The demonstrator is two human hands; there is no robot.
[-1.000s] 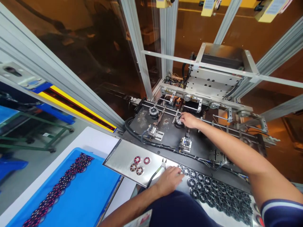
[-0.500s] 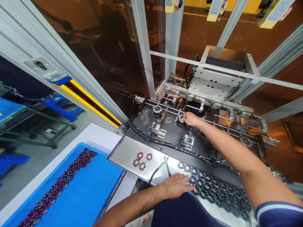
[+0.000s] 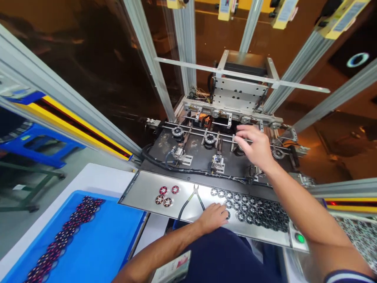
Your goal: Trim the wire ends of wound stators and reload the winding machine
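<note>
My left hand (image 3: 214, 217) is low over the metal tray, its fingertips closed on a black round slotted part (image 3: 227, 214) at the near left end of the rows of like parts (image 3: 250, 208). My right hand (image 3: 255, 146) hovers above the machine's rail, fingers apart and nothing in them. It partly covers a round fixture beneath. To its left, a round slotted part (image 3: 210, 138) sits in one station, and another round part (image 3: 177, 133) sits in the station farther left. Cutting pliers (image 3: 195, 190) with dark handles lie on the tray beside my left hand.
Several red and brown wound parts (image 3: 163, 190) lie on the tray's left side. A blue bin (image 3: 100, 239) holds a long row of similar ones. Metal frame posts (image 3: 150, 59) and a crossbar (image 3: 244, 74) surround the machine. A green button (image 3: 299, 238) glows at right.
My right hand has let go of the middle station's part, lifted and moved right, its fingers opening. My left fingers have curled onto a black part. The whole view has shifted right.
</note>
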